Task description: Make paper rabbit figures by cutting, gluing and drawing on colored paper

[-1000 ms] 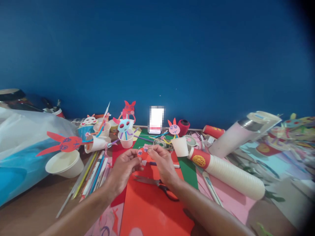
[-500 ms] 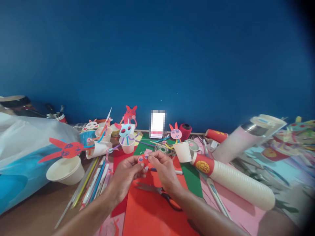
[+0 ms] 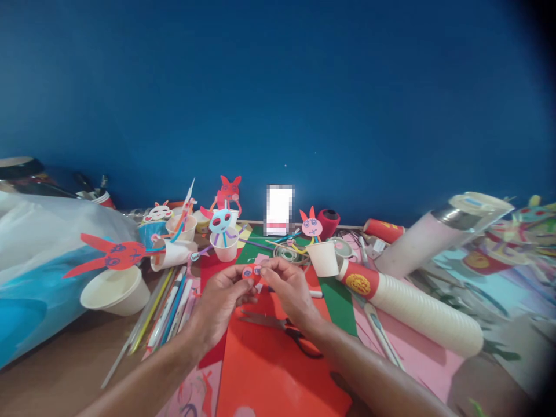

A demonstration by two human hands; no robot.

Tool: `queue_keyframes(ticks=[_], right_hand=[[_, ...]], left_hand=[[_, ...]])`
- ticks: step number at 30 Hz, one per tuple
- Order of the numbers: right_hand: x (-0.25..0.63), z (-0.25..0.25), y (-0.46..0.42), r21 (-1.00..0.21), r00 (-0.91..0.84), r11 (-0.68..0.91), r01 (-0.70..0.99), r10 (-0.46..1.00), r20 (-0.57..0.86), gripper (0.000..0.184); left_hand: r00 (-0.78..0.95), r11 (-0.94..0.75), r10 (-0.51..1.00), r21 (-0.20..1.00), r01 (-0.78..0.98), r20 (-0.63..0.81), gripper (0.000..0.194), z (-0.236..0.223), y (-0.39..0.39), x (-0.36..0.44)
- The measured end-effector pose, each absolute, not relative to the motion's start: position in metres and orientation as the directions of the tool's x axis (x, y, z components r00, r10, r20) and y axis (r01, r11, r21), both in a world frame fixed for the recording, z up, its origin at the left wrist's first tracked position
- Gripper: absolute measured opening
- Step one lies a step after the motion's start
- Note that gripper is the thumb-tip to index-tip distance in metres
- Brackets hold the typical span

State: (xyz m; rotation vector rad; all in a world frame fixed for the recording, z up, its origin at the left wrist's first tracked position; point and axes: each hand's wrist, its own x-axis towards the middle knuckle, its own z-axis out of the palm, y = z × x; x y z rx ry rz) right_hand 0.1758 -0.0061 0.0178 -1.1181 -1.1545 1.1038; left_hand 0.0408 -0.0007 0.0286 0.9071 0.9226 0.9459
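Observation:
My left hand [image 3: 221, 301] and my right hand [image 3: 290, 287] meet over a red paper sheet [image 3: 269, 370], fingers pinched together on a small red paper face cutout [image 3: 251, 271] with two drawn eyes. A pink scrap shows at the cutout's top edge. Below my hands lie scissors [image 3: 278, 329] on the red sheet. A small white paper cup [image 3: 323, 259] with a pink bunny face [image 3: 311, 226] stands just right of my right hand.
Paper cups with bunny figures [image 3: 222, 223] stand at the back by the blue wall. A red bunny cutout [image 3: 110, 255] lies over a white bowl [image 3: 113, 289]. Pens and straws [image 3: 167, 307] lie left. A long stack of cups [image 3: 412, 310] and a flask [image 3: 434, 234] lie right. A plastic bag [image 3: 39, 260] fills the far left.
Both hands stay pinched on the red face cutout, shifting it slightly between the fingers. The view has wobbled down and back up.

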Motion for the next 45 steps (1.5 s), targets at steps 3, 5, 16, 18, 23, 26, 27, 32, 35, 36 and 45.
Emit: queue_keyframes(ticks=[3,5,16,18,23,26,27,32,35,36,45], right_hand=[[0.1755,0.0165,-0.0061,-0.991,0.086,0.126,-0.032,0.989,0.123,0.012],[0.1753,0.015,-0.0061,-0.991,0.088,0.129,-0.029,0.988,0.126,0.012],[0.1757,0.0123,-0.0066,-0.99,0.083,0.139,0.006,0.987,0.14,0.011],[0.1754,0.0117,-0.0069,-0.989,0.092,0.145,0.014,0.985,0.146,0.011],[0.1753,0.0097,-0.0068,-0.99,0.082,0.142,0.006,0.986,0.142,0.011],[0.1755,0.0092,-0.0063,-0.988,0.081,0.151,0.014,0.985,0.152,0.01],[0.1754,0.0091,-0.0062,-0.988,0.085,0.154,0.018,0.984,0.155,0.01],[0.1744,0.0091,-0.0061,-0.988,0.091,0.15,0.021,0.984,0.151,0.01],[0.1743,0.0097,-0.0064,-0.987,0.095,0.16,0.033,0.982,0.162,0.01],[0.1743,0.0101,-0.0065,-0.986,0.095,0.165,0.037,0.981,0.167,0.01],[0.172,0.0133,-0.0098,-0.988,0.086,0.153,0.029,0.984,0.155,0.011]], left_hand=[[0.293,0.303,0.928,0.923,-0.238,-0.229,0.013,0.0295,-0.0014,0.0405],[0.296,0.309,0.926,0.92,-0.24,-0.234,0.011,0.0298,-0.0013,0.0403],[0.308,0.327,0.92,0.909,-0.258,-0.244,0.008,0.0278,-0.0004,0.0415],[0.313,0.33,0.918,0.907,-0.264,-0.243,0.009,0.0276,-0.0003,0.0415],[0.317,0.346,0.914,0.893,-0.287,-0.252,0.01,0.0285,-0.0003,0.0418],[0.315,0.353,0.913,0.888,-0.294,-0.259,0.01,0.0293,-0.001,0.0417],[0.315,0.354,0.913,0.887,-0.297,-0.259,0.01,0.0294,-0.0012,0.0416],[0.316,0.352,0.913,0.89,-0.291,-0.258,0.01,0.0282,-0.0011,0.0414],[0.321,0.35,0.912,0.892,-0.285,-0.256,0.009,0.0272,-0.0004,0.0413],[0.322,0.35,0.912,0.893,-0.283,-0.255,0.009,0.027,-0.0002,0.0412],[0.289,0.346,0.919,0.901,-0.263,-0.268,0.016,0.0266,-0.0008,0.0403]])
